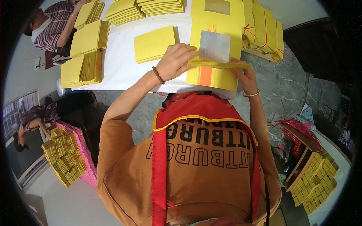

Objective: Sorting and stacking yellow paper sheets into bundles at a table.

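Note:
In front of me on the white table (120, 56) lies a pile of large yellow paper sheets (235, 28), with a silver rectangle (215, 46) and orange print. My left hand (176, 60) pinches the left end of a raised, folded paper edge (218, 65). At the other end of that edge, my right hand (245, 76) has its fingers closed round the paper, its thumb partly hidden. Just left of the sheets, close to my left hand, rests a small stack of folded yellow papers (154, 43).
More folded yellow stacks (83, 69) line the table's left side and back. Tied yellow bundles (264, 32) stand at the right. A person in a striped top (56, 28) sits at far left; another person (37, 116) is near a pink-edged pile of yellow bundles (64, 152).

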The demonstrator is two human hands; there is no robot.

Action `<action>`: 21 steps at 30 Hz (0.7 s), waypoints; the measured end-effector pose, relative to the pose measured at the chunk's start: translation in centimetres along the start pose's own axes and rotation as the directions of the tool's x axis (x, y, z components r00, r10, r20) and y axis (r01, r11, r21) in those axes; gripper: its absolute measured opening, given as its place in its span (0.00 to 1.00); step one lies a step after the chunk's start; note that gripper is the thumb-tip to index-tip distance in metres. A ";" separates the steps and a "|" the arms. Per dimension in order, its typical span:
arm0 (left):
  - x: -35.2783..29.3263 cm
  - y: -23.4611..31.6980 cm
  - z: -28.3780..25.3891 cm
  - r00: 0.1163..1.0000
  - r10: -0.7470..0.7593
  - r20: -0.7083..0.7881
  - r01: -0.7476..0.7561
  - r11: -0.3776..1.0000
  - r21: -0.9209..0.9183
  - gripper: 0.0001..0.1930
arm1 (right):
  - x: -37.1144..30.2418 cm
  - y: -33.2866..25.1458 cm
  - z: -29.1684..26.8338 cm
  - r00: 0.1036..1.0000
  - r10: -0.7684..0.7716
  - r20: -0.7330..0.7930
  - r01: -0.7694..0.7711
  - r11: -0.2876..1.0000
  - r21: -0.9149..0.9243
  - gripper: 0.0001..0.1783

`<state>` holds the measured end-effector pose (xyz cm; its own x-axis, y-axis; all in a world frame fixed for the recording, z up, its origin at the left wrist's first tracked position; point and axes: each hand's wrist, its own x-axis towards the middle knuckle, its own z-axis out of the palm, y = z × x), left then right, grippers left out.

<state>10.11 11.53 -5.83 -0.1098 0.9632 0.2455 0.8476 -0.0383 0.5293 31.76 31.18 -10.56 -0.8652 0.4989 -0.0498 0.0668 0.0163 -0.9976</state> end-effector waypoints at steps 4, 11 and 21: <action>-0.7 0.4 -0.2 0.992 0.123 -0.028 -0.115 0.972 0.203 0.19 | -0.5 -1.9 -0.8 0.947 -0.313 0.070 0.321 0.923 -0.211 0.10; -2.7 2.4 0.3 0.995 0.092 -0.036 -0.096 0.988 -0.118 0.12 | -3.7 -4.1 -0.1 0.923 -0.277 0.267 0.357 0.875 -0.328 0.14; 0.1 1.9 2.2 0.743 -0.650 0.158 0.627 0.595 -0.502 0.11 | -0.8 -3.3 2.9 0.970 0.128 -0.205 -0.119 0.991 0.057 0.19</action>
<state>12.82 12.11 -6.59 -0.5504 0.7830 -0.2899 0.1752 0.4478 0.8768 30.80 28.25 -7.38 -0.7293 0.6636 -0.1665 0.1410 -0.0924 -0.9857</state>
